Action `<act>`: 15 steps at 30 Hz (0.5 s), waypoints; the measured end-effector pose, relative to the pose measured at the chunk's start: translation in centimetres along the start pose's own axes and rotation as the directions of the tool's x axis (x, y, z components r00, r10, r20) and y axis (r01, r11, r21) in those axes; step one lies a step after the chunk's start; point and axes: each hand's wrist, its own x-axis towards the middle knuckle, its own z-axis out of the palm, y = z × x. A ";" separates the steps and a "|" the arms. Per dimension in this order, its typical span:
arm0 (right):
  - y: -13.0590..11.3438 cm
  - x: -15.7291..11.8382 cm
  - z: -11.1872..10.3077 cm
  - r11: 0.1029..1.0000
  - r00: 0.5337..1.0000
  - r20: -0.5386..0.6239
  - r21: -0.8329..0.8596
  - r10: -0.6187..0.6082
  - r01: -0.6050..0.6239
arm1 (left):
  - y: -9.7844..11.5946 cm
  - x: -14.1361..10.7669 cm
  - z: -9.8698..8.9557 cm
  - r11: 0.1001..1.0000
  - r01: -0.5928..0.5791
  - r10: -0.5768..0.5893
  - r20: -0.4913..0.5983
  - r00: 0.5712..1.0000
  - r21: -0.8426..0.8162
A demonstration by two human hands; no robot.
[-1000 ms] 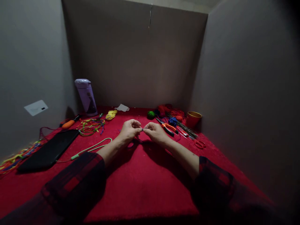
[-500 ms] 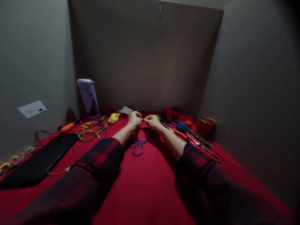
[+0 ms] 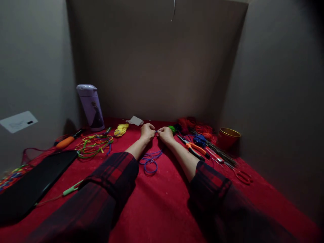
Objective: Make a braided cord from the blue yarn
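Note:
In the middle of the head view, my left hand (image 3: 147,131) and my right hand (image 3: 165,134) face each other just above the red cloth (image 3: 157,209). Both are closed in a pinch on a thin blue-purple cord, with a short piece of it showing between the fingertips. More of the blue-purple cord (image 3: 151,166) lies in loose loops on the cloth below my hands. How the cord runs within the fingers is hidden. A green yarn ball (image 3: 172,129) rests just right of my right hand.
At left are a purple bottle (image 3: 91,108), yellow cord (image 3: 121,130), tangled coloured cords (image 3: 95,145), an orange-handled tool (image 3: 65,142), a black tray (image 3: 45,180) and a green-handled tool (image 3: 72,189). At right lie pliers (image 3: 198,149), scissors (image 3: 243,177), blue yarn (image 3: 199,140) and a red cup (image 3: 227,139).
The view has shifted slightly, so things at the sides sit farther outward. My hands have moved slightly apart, and the blue cord between them shows more clearly.

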 end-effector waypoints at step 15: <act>-0.3 0.3 -0.1 0.997 0.998 0.010 -0.029 0.066 -0.066 | -0.4 1.3 1.4 0.963 0.227 -0.227 0.017 0.974 -0.146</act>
